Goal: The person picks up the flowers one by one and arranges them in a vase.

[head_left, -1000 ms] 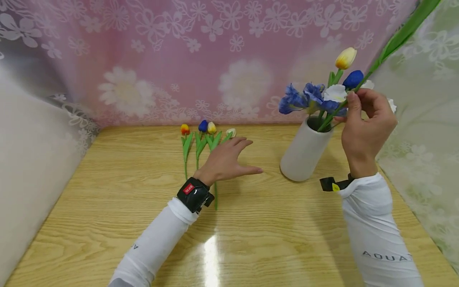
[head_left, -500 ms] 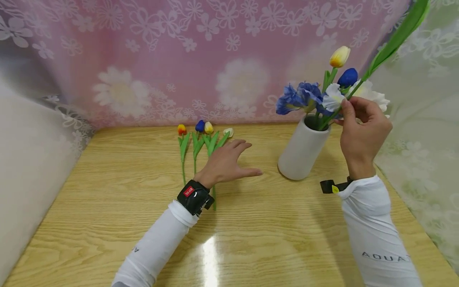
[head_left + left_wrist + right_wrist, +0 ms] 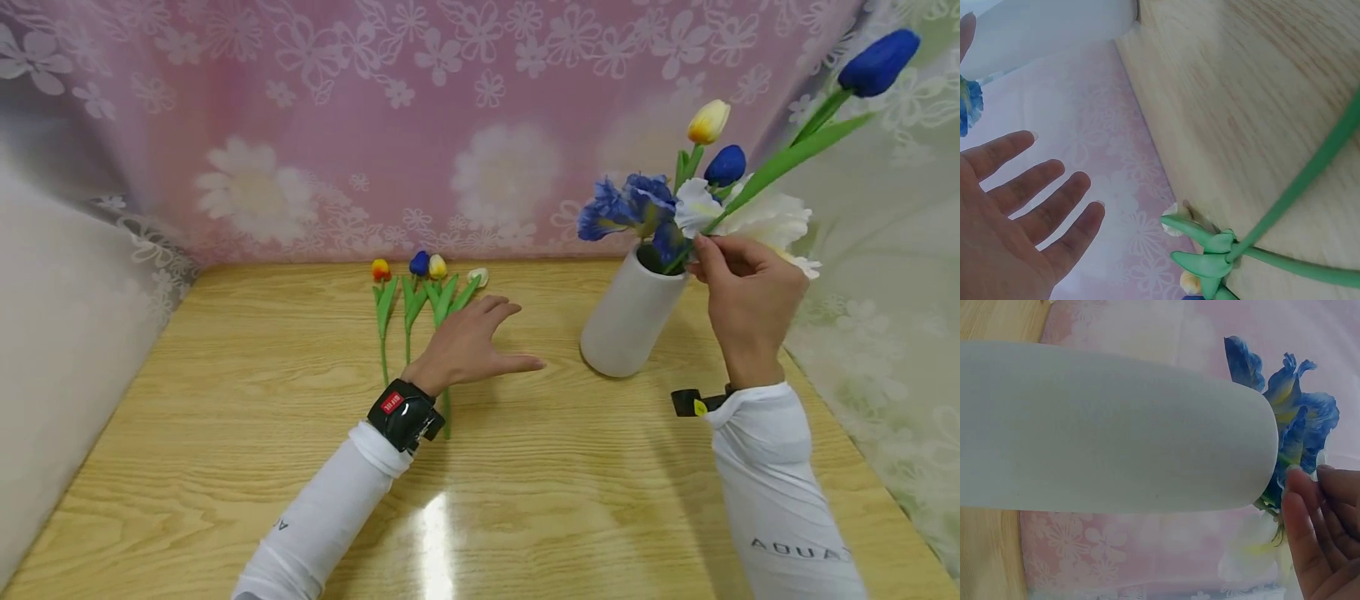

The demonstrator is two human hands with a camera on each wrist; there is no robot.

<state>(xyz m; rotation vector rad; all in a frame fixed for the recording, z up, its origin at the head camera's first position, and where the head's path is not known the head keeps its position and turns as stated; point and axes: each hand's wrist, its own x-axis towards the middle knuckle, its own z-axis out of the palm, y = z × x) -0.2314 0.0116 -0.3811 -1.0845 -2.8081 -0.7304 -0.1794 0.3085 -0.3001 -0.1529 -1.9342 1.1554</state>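
Blue tulip point(image 3: 792, 157): slanted up to the right, bloom at the top, lower stem running to the mouth of the white vase point(image 3: 630, 321); its very end is hidden. Right grip point(image 3: 753, 304): thumb and fingertips pinch the stem just above the rim. Looks artificial; probably light, stem springy, bloom and leaf soft, top-heavy when held this low. Best hold: bare stem under the leaf, clear of petals; a loose pinch might let it twist.

Around it, in the vase: blue ruffled blooms point(image 3: 618, 204), white ruffled blooms point(image 3: 772, 221), a yellow-white tulip point(image 3: 708, 122), a second blue tulip point(image 3: 726, 165). Petals crowd close, could snag.

Farther left: left grip point(image 3: 468, 346) wide, fingers extended, thumb apart, holding nothing, above the loose tulips point(image 3: 386, 312) on the wood-grain surface point(image 3: 225, 417). Contact there: cannot tell. Behind: pink floral cloth point(image 3: 360, 150).
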